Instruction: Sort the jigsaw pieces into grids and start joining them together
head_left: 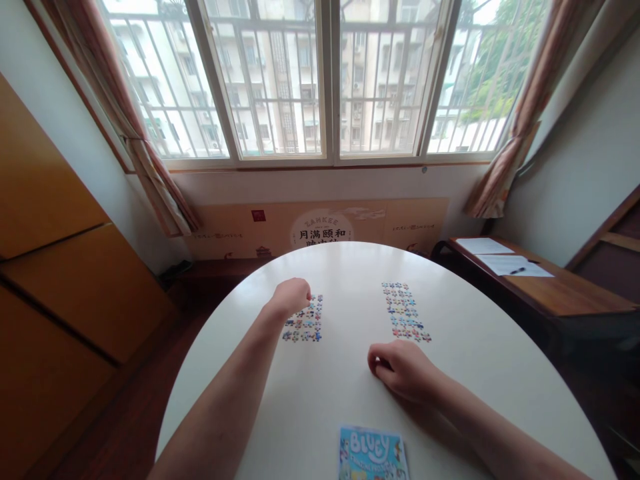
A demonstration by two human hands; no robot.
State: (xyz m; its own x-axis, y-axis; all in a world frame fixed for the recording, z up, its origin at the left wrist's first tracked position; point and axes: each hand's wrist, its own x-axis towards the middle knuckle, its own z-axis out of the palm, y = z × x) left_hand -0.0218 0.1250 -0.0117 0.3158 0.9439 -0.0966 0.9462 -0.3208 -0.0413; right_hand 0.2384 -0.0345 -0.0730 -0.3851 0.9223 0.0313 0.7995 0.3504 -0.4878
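Under and just beside the fingers of the left hand [291,295] lie the left jigsaw pieces [310,325], set out in short rows, and the hand hides some of them. Those fingers are bent down toward the pieces, but their tips are tucked away, so I cannot tell if they are pinching one. Well to the right of them, the fingers of the right hand [400,367] are curled in together like a loose fist with a little dark hole. Just past these fingers are the right jigsaw pieces [403,311], in more small rows with lots of colors. Nearer to me than the right fingers is a flat blue Bluey pack [373,455], partly cut off at the bottom. All of this sits on a round white table [320,390]. Far off to the right of both hands' fingers, a brown wooden table [585,297] has white papers [484,246] and a black pen [518,271] on it.
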